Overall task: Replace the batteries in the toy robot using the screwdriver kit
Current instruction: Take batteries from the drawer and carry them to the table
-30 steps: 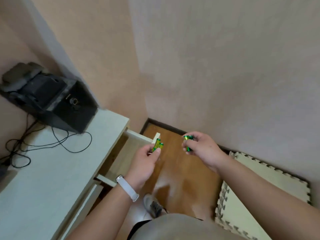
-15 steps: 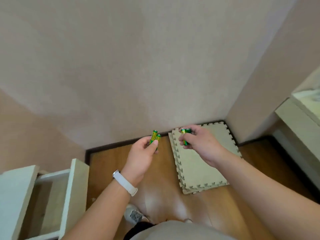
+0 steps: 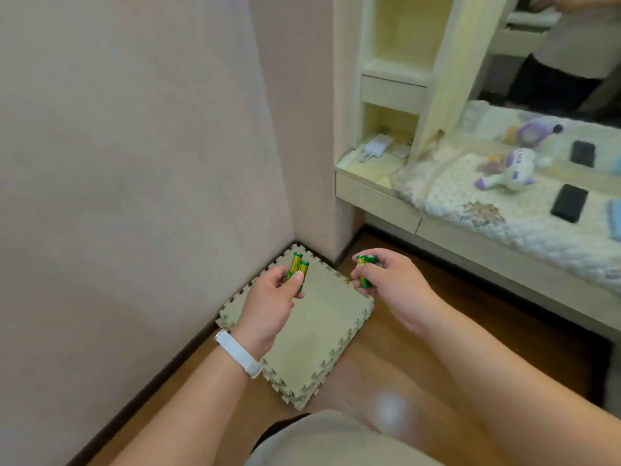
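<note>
Two green batteries [image 3: 297, 270] are pinched in the left hand [image 3: 272, 306], and more batteries [image 3: 364, 269] are held in the right hand [image 3: 391, 284]. The toy robot [image 3: 509, 169] is left lying on the quilted surface [image 3: 524, 237], well apart. A battery could be dropped if a pinch is loosened.

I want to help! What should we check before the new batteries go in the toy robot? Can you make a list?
1. Batteries in hand: ok. The left hand pinches two green batteries; the right hand grips more batteries.
2. How many the right hand has: cannot tell.
3. Toy found: ok. The toy robot lies on the quilted cloth.
4. Its battery cover open: cannot tell.
5. Screwdriver kit ready: cannot tell. A black case lies near the robot, but it may not be the kit.
6. A free hand: not ok, both are full.
</note>
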